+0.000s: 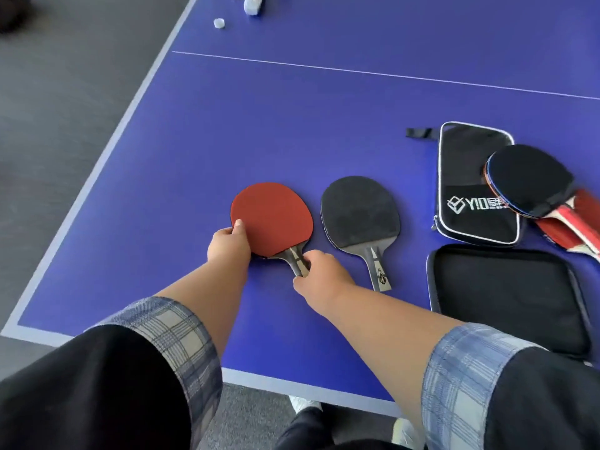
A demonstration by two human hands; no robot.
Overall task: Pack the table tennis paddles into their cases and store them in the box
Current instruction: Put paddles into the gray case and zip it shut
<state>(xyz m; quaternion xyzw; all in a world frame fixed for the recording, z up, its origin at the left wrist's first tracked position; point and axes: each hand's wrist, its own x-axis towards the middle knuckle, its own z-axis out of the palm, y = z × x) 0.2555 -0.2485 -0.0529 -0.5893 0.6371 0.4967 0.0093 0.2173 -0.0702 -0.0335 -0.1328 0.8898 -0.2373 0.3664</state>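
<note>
The red paddle's handle (300, 263) is partly hidden under my right hand (319, 274). The stacked paddles (532, 183) are blurred and cut off at the right edge. Small white objects (251, 4) at the top edge are unidentifiable.

Blue worktop (292, 131) with pale border and thin white centre line, small white cap (219, 23) near its far left edge, white bottle (252, 4) beyond it, grey carpet floor (65, 108) alongside

Both forearms reached forward toward twelve o'clock, sleeves rolled above the wrists. The left hand (229, 246) curled at the red paddle (272, 219) blade's seven o'clock edge, thumb on top. The right hand (319, 271) pinched its handle.
</note>
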